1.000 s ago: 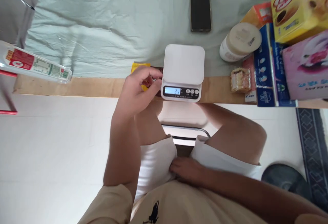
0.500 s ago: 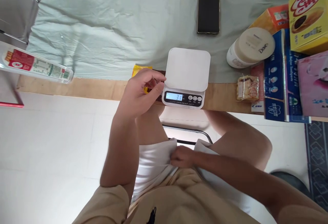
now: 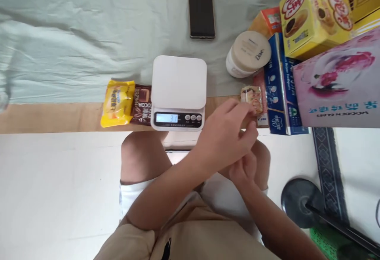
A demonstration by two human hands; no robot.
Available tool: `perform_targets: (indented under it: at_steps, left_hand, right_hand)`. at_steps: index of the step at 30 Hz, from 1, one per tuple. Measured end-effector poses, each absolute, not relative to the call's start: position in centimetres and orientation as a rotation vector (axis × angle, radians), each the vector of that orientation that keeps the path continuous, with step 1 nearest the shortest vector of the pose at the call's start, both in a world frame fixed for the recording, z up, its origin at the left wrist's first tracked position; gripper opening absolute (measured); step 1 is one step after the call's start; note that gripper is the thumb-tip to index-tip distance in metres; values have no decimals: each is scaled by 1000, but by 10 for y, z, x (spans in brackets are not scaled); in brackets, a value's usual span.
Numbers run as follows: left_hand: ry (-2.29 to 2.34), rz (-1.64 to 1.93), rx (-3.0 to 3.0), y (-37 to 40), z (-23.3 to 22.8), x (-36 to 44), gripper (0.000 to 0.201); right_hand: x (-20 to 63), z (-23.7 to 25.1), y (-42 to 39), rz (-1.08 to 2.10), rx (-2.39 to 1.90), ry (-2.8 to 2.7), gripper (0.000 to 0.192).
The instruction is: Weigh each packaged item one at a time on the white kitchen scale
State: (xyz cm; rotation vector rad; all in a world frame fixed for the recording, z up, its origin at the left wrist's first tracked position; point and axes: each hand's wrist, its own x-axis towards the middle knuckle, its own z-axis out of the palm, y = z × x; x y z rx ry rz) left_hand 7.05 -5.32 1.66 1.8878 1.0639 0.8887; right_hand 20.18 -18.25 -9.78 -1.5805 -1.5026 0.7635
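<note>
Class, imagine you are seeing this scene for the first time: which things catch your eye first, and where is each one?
The white kitchen scale sits in the middle at the wooden edge, its display lit and its platform bare. The left hand reaches across to a small wrapped snack just right of the scale, with the right hand just below it. Bright boxes, the yellow cake box above the pink box, crowd the right side.

3 snack packs [image 3: 117,102] [image 3: 141,104] [image 3: 252,98], 1 scale [image 3: 178,89], 1 phone [image 3: 202,13], 1 jar [image 3: 247,54], approx. 5 boxes [image 3: 314,16].
</note>
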Motion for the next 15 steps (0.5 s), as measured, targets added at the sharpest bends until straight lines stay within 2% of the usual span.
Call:
perform_targets:
  at_steps: [4,7,10,15]
  left_hand:
    - [1211,607,2118,-39,-1,119,54]
    - [1193,504,2214,-22,-10,130,67]
    - [1215,419,2269,-8,-14,129,67]
    - [1235,401,2262,-7,-4,119,54]
  right_hand:
    - [227,-76,-166,598,-1554,-1283,15]
    - [221,-75,-156,588,-1487,-1218,10]
    - [214,-77,-148,610,-1427,-1199,10]
    - [205,-78,-146,675,-1421,-1179,10]
